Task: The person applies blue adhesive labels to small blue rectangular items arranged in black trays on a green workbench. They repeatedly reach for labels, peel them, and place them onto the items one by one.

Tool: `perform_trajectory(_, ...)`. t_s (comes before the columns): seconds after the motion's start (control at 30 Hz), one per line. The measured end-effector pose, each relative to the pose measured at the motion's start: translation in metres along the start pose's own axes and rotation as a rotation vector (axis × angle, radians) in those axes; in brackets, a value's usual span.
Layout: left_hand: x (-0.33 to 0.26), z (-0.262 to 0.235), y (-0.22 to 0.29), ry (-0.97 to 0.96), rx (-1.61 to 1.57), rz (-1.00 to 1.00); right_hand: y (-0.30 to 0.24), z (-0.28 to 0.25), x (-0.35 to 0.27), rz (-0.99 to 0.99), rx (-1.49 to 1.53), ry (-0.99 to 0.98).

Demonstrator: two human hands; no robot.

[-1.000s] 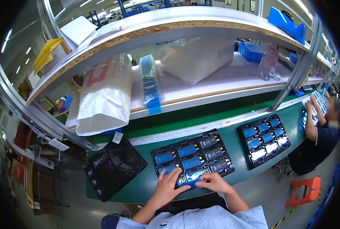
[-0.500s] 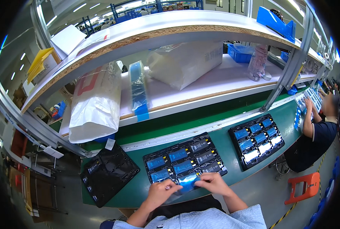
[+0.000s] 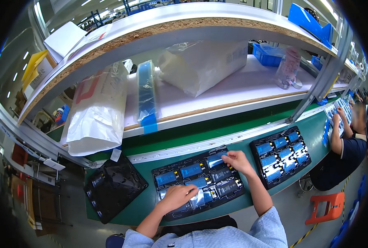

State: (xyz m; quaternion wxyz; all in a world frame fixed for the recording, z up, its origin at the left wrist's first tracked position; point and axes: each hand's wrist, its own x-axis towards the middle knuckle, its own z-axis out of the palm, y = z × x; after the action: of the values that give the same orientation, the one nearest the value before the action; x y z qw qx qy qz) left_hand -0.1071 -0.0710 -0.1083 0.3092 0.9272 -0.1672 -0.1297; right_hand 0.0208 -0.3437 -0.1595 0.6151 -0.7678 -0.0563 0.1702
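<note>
A black plastic tray [image 3: 176, 166] in the middle of the bench holds rows of flat black batteries with yellow tabs. Blue film covers several, such as the battery [image 3: 166, 178] at the left; the dark battery [image 3: 228, 189] at lower right shows bare printing. My right hand [image 3: 238, 161] pinches the edge of a blue film [image 3: 216, 159] lying over the far-right battery. Over the tray's near side, my left hand [image 3: 179, 199] has its thumb and fingers drawn together beside a shiny film [image 3: 199, 199]; whether it grips that film is hidden.
A second battery tray [image 3: 266, 183] lies to the right, a stack of dark trays [image 3: 120, 186] to the left. Behind the bench, a shelf [image 3: 217, 108] carries plastic bags [image 3: 95, 120] and a pink bottle [image 3: 288, 68]. A co-worker [image 3: 349, 151] sits at far right, near an orange stool [image 3: 325, 206].
My hands have separated from the blue film they stretched over the near-middle battery. My right hand moved up to the far-right battery, which has blue film over it; my left stays near.
</note>
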Motion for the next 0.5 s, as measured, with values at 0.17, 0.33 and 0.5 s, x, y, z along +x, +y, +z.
perform_trajectory(0.17, 0.042, 0.021, 0.002, 0.100, 0.110, 0.020, -0.013, 0.007, 0.004, 0.104, -0.140, -0.013)
perform_trajectory(0.33, 0.060, 0.040, -0.002, 0.179, 0.139, 0.013, -0.009, 0.008, 0.006, 0.088, -0.114, 0.011)
perform_trajectory(0.5, 0.063, 0.046, -0.004, 0.217, 0.142, 0.022, -0.009, 0.008, 0.007, 0.102, -0.126, -0.001)
